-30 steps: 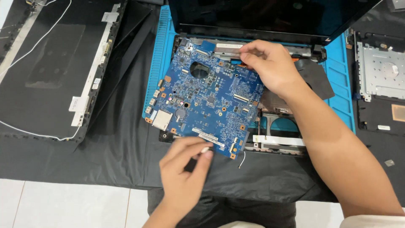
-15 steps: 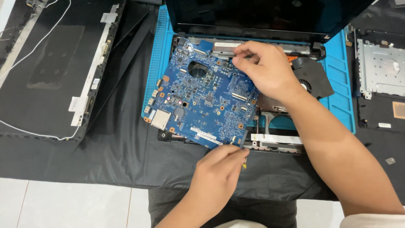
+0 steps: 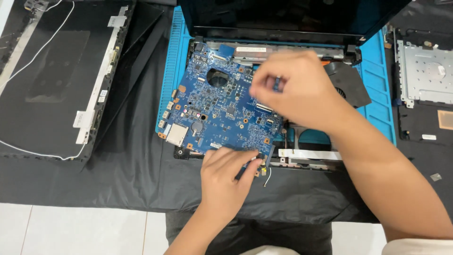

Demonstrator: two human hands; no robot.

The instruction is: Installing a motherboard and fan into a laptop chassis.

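Observation:
A blue laptop motherboard [image 3: 222,111] lies askew in the open black laptop base [image 3: 306,153] on a blue work mat [image 3: 377,89]. My left hand [image 3: 225,182] is at the board's near edge, with its fingers closed on a thin dark tool [image 3: 245,169] whose tip touches the board's lower right corner. My right hand [image 3: 295,89] is blurred over the board's right half with its fingers curled. Whether it grips the board or something small I cannot tell. A short loose wire [image 3: 268,178] hangs at the corner.
The laptop's dark screen [image 3: 292,14] stands at the back. A black fan [image 3: 349,82] sits right of the board. A removed screen back panel [image 3: 52,85] with white cables lies at the left, and a cover with a metal plate [image 3: 424,71] at the right. Black cloth [image 3: 122,184] covers the table.
My left hand moved up to the board's near edge with the tool. My right hand shifted from the board's far edge toward its middle and is now blurred.

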